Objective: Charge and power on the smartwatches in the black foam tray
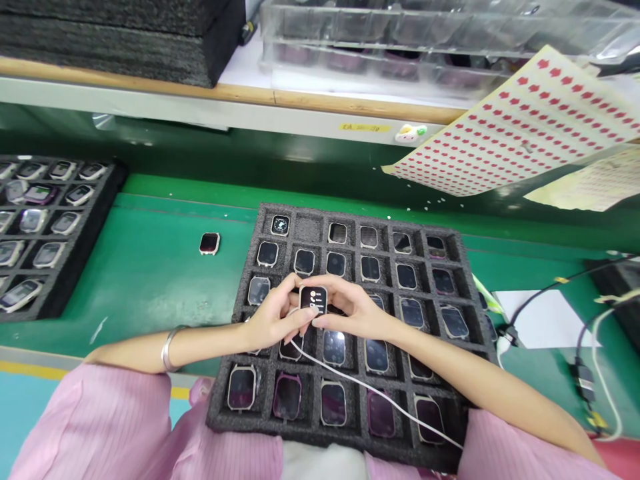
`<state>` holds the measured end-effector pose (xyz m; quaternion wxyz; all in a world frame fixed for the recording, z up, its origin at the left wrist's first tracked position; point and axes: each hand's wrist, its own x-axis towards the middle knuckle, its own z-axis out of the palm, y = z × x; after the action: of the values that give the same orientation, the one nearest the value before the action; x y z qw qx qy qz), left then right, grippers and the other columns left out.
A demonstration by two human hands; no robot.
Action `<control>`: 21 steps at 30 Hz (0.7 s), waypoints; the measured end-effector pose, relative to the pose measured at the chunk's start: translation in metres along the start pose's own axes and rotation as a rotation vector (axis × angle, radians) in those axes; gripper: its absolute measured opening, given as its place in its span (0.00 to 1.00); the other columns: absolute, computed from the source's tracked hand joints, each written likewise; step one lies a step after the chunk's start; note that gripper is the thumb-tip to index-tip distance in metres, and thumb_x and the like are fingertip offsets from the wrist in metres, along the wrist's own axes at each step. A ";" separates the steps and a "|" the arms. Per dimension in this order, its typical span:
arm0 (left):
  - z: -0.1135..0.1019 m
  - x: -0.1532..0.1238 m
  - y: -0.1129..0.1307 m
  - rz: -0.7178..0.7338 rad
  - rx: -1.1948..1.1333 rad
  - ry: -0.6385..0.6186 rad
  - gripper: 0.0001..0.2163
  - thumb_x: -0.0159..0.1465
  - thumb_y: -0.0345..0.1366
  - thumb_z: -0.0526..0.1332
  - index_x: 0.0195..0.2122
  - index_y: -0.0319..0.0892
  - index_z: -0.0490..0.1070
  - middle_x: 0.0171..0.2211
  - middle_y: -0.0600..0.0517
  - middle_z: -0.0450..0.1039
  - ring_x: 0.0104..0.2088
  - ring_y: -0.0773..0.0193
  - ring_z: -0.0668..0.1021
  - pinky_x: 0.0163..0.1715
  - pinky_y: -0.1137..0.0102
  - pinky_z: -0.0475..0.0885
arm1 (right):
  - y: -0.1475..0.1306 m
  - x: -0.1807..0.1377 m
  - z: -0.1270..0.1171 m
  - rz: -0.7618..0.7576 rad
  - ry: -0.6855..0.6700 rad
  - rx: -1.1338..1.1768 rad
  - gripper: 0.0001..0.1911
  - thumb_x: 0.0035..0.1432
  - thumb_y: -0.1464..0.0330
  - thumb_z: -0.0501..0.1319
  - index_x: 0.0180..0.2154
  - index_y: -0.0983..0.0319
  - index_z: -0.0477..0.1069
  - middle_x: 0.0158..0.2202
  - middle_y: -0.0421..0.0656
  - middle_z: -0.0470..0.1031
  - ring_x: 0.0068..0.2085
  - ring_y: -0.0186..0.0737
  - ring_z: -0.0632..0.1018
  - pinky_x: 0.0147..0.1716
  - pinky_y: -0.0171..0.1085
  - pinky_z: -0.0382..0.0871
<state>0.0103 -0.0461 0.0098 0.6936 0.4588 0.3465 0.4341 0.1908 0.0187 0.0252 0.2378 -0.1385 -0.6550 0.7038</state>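
Between my two hands is a smartwatch without a strap (313, 297), its screen lit with a menu of small icons. My left hand (280, 313) pinches its left side, with a white cable (370, 385) running from under those fingers toward the lower right. My right hand (353, 308) grips the right side, thumb at the lower part of the screen. Beneath both hands lies a black foam tray (306, 230) with strapless watches in its compartments. One watch (281, 225) in the far left compartment shows a lit face; the compartment beside it holds none.
A single watch (209, 243) lies on the green mat (160, 267). Another foam tray of watches (90, 247) stands at the left. Above are a shelf edge (250, 100), clear plastic trays (390, 40) and a hanging sticker sheet (520, 120). Black cables (540, 293) run at the right.
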 end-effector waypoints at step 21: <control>-0.003 0.003 -0.005 -0.022 -0.110 -0.081 0.11 0.66 0.42 0.57 0.38 0.43 0.54 0.20 0.58 0.72 0.10 0.74 0.70 0.08 0.84 0.59 | -0.001 0.000 0.006 0.024 0.042 0.102 0.23 0.58 0.70 0.64 0.54 0.60 0.63 0.44 0.46 0.72 0.40 0.37 0.78 0.40 0.40 0.74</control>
<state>0.0100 -0.0435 0.0040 0.7360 0.4332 0.2990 0.4258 0.1882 0.0138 0.0271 0.2499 -0.1488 -0.6115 0.7358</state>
